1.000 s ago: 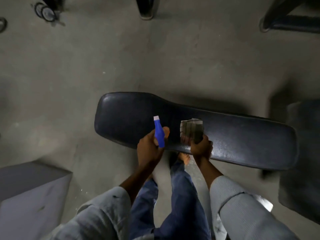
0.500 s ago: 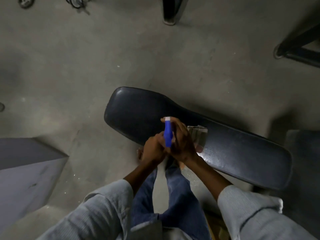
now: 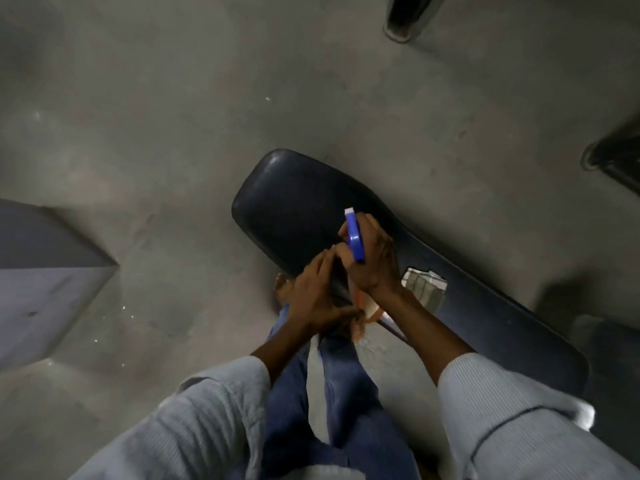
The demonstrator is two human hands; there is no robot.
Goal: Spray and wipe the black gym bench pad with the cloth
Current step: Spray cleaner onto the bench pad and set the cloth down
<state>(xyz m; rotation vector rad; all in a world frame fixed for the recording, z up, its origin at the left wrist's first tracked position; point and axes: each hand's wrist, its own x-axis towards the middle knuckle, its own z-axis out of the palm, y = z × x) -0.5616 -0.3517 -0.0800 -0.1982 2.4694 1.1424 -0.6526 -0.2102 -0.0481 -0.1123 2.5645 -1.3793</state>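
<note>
Grey, dusty concrete floor (image 3: 173, 116) fills most of what is seen. On it, a long black padded gym bench pad (image 3: 287, 216) is stretched from the middle down to the lower right. Its wide rounded end is at the upper left, and the pad is shiny.

A spray bottle with a blue trigger head and a white nozzle tip (image 3: 355, 239) is held over the near edge of the pad by the right hand (image 3: 372, 263). The fingers of that hand are wrapped tight around the neck of the bottle, just under the blue head. The nozzle is pointed away, toward the wide end of the pad. A bit of orange is seen below the hand, but it is too blurry to be made out.

The left hand (image 3: 313, 296) is placed just beside the right one, on its left. Its fingers are stretched out flat and loose, with the tips close to the bottle. Nothing is seen to be held in it.

A small folded grey checked cloth (image 3: 424, 285) is laid on the pad, just to the right of the right wrist. It is not touched by any finger.

Light grey ribbed sleeves (image 3: 512, 410) and blue jeans (image 3: 346, 393) are seen at the bottom.
</note>
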